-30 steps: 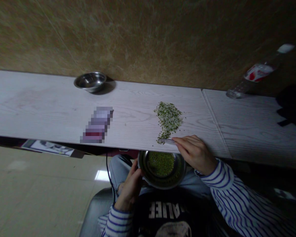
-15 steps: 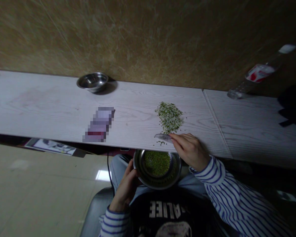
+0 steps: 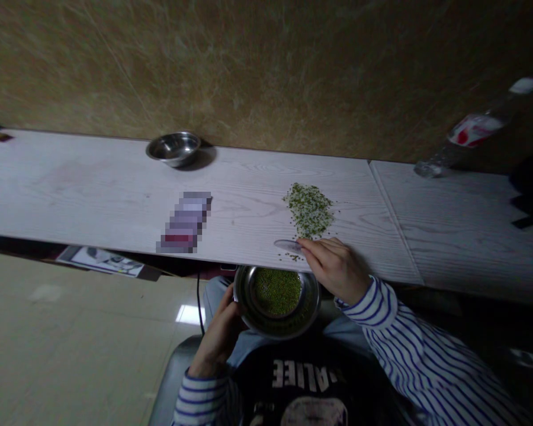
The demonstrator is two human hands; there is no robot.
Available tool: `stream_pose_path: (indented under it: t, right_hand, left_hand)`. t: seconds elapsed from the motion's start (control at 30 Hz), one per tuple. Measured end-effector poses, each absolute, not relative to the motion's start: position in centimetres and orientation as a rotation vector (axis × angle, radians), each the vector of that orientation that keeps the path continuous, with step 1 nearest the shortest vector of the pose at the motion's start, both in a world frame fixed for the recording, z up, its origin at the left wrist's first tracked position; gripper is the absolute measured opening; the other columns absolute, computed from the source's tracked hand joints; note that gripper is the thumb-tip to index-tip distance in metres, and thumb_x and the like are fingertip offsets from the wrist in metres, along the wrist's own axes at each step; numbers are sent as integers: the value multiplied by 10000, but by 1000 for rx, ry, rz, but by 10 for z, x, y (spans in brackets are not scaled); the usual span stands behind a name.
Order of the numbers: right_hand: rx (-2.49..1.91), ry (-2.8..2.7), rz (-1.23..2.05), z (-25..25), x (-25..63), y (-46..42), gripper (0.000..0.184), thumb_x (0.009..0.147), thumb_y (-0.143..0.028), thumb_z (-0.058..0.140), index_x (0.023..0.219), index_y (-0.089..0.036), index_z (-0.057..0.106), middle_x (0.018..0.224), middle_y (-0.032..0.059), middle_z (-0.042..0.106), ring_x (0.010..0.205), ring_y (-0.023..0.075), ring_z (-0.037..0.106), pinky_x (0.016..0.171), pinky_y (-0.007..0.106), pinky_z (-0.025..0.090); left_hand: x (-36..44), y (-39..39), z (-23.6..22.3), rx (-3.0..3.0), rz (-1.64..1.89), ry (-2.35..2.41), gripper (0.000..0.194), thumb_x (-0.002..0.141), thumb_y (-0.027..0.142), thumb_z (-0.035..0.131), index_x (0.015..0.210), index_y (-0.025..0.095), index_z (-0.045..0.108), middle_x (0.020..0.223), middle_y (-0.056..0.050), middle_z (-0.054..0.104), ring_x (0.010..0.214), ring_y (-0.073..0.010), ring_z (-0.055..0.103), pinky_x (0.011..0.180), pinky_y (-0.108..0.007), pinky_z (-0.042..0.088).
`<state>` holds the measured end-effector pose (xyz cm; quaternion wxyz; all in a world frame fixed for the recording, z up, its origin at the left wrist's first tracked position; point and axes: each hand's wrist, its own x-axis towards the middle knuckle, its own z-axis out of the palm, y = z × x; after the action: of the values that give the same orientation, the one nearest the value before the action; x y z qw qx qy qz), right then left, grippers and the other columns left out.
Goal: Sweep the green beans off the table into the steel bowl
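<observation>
One pale tabletop, two bowls — left grip clamped on one, right grip on one tool.

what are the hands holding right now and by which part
Left hand: a round silver metal bowl of green beans, by its rim and side. Right hand: a small, flat, translucent scraper-like piece, by one end.
</observation>
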<state>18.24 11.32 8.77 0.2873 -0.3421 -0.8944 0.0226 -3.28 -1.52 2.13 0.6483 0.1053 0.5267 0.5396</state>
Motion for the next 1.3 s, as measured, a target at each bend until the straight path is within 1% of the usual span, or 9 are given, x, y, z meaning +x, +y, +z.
stream_pose_path:
  t: [0.1, 0.27, 0.43, 0.57, 0.8, 0.9, 1.07, 1.17, 1.3]
  right_hand:
    - [-897, -2388, 63, 88, 182, 114, 204, 958, -149, 497, 1085, -146, 656, 920, 89, 763, 786, 190, 697, 744, 361, 534]
    - [-891, -2366, 81, 88, 189, 111, 219, 960, -150, 493, 1101, -180, 657, 928, 71, 765, 804, 183, 699, 752, 363, 536]
    - [-872, -2383, 89, 88, 192, 107, 227, 954, -127, 492, 1115, -149, 650, 904, 80, 763, 782, 182, 694, 751, 364, 537]
    - [-862, -2388, 93, 88, 190, 107, 238, 949, -113, 488, 1120, -156, 648, 922, 76, 764, 798, 182, 696, 758, 366, 539]
    - [-838, -2375, 96, 90, 190, 107, 216, 940, -100, 506, 1102, -122, 648, 915, 89, 763, 782, 188, 695, 741, 371, 542]
    - [-843, -2377, 84, 90, 190, 107, 209, 941, -104, 510, 1096, -119, 649, 904, 87, 762, 777, 190, 696, 738, 370, 545]
    - [-863, -2352, 57, 90, 195, 108, 189, 931, -98, 526, 1069, -120, 653, 879, 90, 761, 757, 193, 700, 725, 363, 546]
    - [-879, -2330, 62, 88, 202, 107, 193, 927, -95, 531, 1077, -134, 647, 907, 91, 762, 790, 191, 707, 748, 356, 545]
    - [-910, -2330, 66, 86, 212, 102, 193, 924, -98, 538, 1081, -131, 646, 917, 99, 761, 796, 194, 706, 756, 358, 534]
  left_hand:
    - [-33, -16, 23, 238, 1239, 1175, 548, 641, 146, 639, 1183, 229, 627, 852, -15, 666, 730, -184, 575, 600, -271, 461]
    - [-32, -16, 20, 241, 1228, 1178, 587, 652, 136, 613, 1230, 240, 600, 842, -7, 654, 699, -175, 560, 556, -261, 451]
    - [-31, -15, 17, 269, 1209, 1178, 576, 670, 132, 594, 1237, 230, 571, 825, 4, 631, 674, -159, 536, 500, -234, 420]
    - [-29, -13, 18, 273, 1209, 1184, 564, 679, 129, 593, 1234, 228, 564, 849, 6, 641, 692, -156, 546, 478, -218, 392]
    - [-26, -14, 18, 282, 1186, 1169, 550, 682, 137, 583, 1223, 233, 563, 856, 7, 644, 695, -166, 562, 528, -257, 458]
    - [-26, -14, 17, 285, 1191, 1166, 555, 684, 136, 582, 1230, 233, 562, 881, 2, 648, 699, -161, 563, 520, -244, 451]
    - [-27, -15, 16, 289, 1195, 1163, 558, 671, 133, 589, 1220, 229, 569, 820, 10, 635, 679, -159, 560, 500, -228, 445]
    - [-27, -14, 17, 282, 1198, 1172, 576, 665, 138, 596, 1232, 236, 564, 855, 3, 651, 681, -163, 564, 498, -234, 454]
    - [-25, -11, 19, 259, 1205, 1154, 550, 664, 149, 612, 1207, 231, 583, 881, -8, 653, 730, -174, 573, 552, -257, 482]
